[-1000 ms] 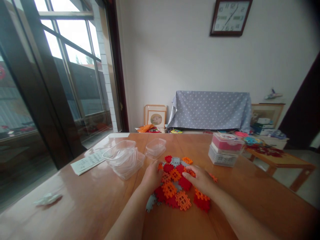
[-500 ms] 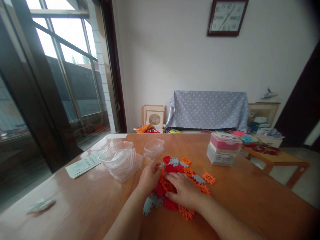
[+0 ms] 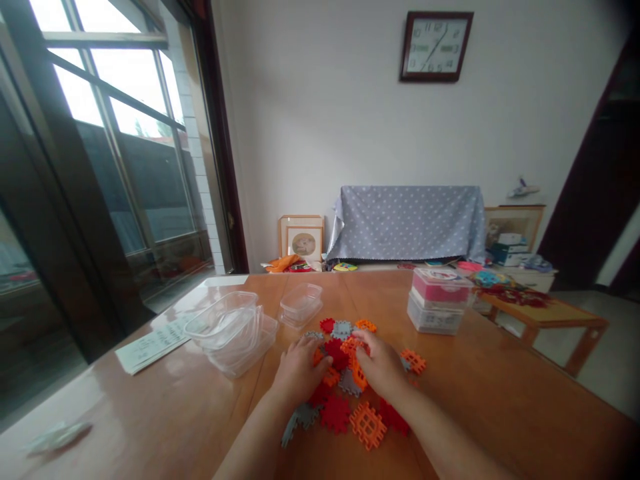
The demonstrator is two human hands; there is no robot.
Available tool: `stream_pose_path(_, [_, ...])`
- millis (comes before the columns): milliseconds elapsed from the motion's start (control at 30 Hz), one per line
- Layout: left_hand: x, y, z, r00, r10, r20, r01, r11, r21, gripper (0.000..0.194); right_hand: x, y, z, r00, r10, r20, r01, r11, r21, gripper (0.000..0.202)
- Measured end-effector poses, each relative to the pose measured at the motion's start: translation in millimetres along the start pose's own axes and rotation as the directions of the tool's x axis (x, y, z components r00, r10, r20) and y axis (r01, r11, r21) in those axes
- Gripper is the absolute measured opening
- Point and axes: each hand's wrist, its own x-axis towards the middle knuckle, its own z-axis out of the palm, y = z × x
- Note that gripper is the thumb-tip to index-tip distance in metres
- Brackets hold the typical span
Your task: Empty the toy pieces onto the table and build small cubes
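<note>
A pile of flat plastic interlocking pieces with toothed edges, in red, grey and orange, lies on the table in front of me. My right hand [image 3: 383, 367] pinches orange interlocking pieces [image 3: 358, 375] at the upper middle of the pile, thumb and fingers closed round them. On the left side of the pile rests my left hand [image 3: 300, 368], its fingers spread over the pieces and its thumb apart. A red piece [image 3: 335, 413], an orange grid-like piece [image 3: 368, 425] and a grey piece [image 3: 306, 416] lie nearest me. Another orange piece [image 3: 413, 361] sits at the right edge.
Clear plastic containers [image 3: 233, 337] are stacked on the left, with a smaller clear container [image 3: 301, 305] beyond. Paper sheets [image 3: 150, 343] and a crumpled tissue [image 3: 59, 438] lie farther left. Stacked lidded boxes [image 3: 439, 300] stand at the back right of the wooden table [image 3: 480, 400].
My right hand has lifted off its flat position over the pile and now grips orange pieces. The left hand's fingers have spread. Red, grey and orange pieces near me show more fully.
</note>
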Motion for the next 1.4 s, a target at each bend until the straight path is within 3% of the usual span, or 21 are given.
stream_pose_path(100, [-3, 2, 1.9, 0.994, 0.018, 0.104, -0.022, 0.999, 0.035, 0.052, 5, 8, -5, 0.998, 0.032, 0.046, -0.027, 0.995, -0.096, 0.049])
stream_pose_path(300, [-5, 1, 3.0, 0.992, 0.004, 0.123, -0.01, 0.999, 0.045, 0.049, -3, 3, -12, 0.947, -0.088, 0.308, 0.151, 0.97, -0.189, 0.039])
stream_pose_path(467, [-5, 5, -0.9, 0.995, -0.008, 0.102, 0.0, 0.997, 0.077, 0.034, -5, 7, -23, 0.965, -0.07, 0.251, 0.135, 0.959, -0.251, 0.023])
stream_pose_path(600, [-4, 3, 1.5, 0.994, -0.013, 0.113, 0.006, 0.998, 0.065, 0.041, -1, 16, -26, 0.988, -0.003, 0.156, 0.05, 0.953, -0.298, 0.036])
stream_pose_path(667, [-3, 1, 3.4, 0.99, -0.017, 0.143, 0.01, 0.999, 0.05, 0.046, 0, 16, -25, 0.986, -0.006, 0.169, 0.054, 0.958, -0.283, 0.044])
stream_pose_path(767, [-3, -1, 4.4, 0.989, -0.003, 0.147, -0.001, 1.0, 0.031, 0.042, -1, 15, -23, 0.98, -0.012, 0.197, 0.055, 0.976, -0.211, 0.04])
stream_pose_path(900, [-2, 2, 2.3, 0.997, 0.022, 0.072, -0.023, 1.0, 0.013, 0.034, 1, 20, -25, 0.996, 0.013, 0.089, -0.008, 0.998, -0.057, 0.036])
stream_pose_path(1067, [2, 13, 0.3, 0.998, 0.067, -0.021, -0.068, 0.998, -0.02, 0.033, 12, 36, -39, 0.982, 0.163, -0.097, -0.123, 0.937, 0.327, 0.049])
stream_pose_path(1233, [13, 36, -3.7, 0.988, 0.124, -0.088, -0.131, 0.989, -0.075, 0.032, 23, 53, -70, 0.879, 0.381, -0.288, -0.15, 0.793, 0.59, 0.057])
stream_pose_path(1400, [39, 70, -5.3, 0.989, 0.143, -0.045, -0.149, 0.971, -0.186, 0.037, 30, 81, -104, 0.757, 0.502, -0.419, -0.118, 0.735, 0.668, 0.066])
